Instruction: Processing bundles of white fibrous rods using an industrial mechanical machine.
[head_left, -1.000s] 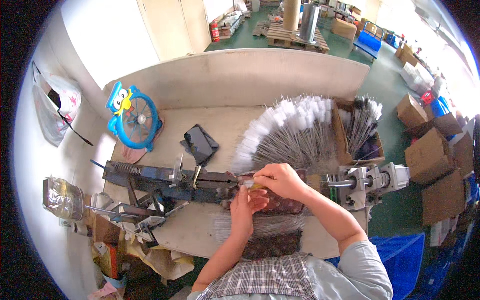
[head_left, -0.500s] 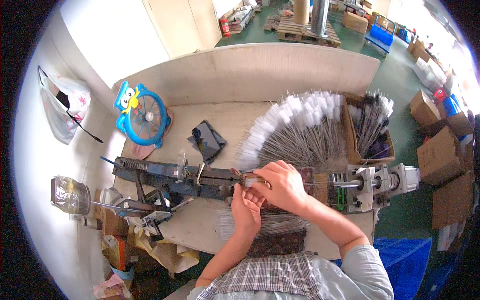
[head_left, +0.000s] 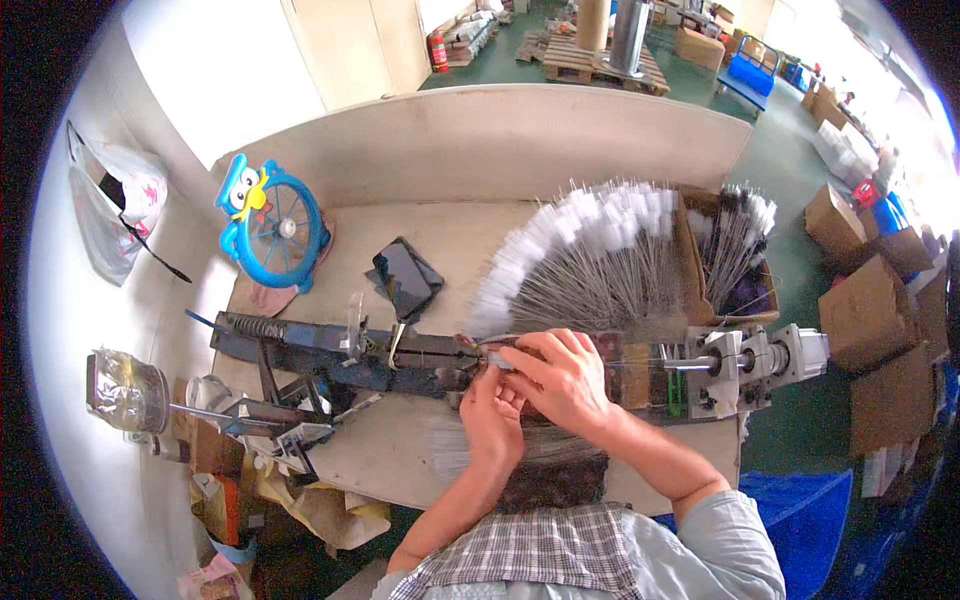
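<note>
Holds left hand [head_left: 492,415] half-cupped and right hand [head_left: 570,382] arched palm-down above it, together just past the right end of the rail [head_left: 335,362]. Pinches a white piece [head_left: 496,359] in the right fingertips, beside the rail's end; cannot tell whether the left grips it too. Has brushes [head_left: 590,250] fanned beyond, right of the rail.

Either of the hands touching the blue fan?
No: the left hand and right hand are together at the dark bar's right end, away from the blue fan.
</note>
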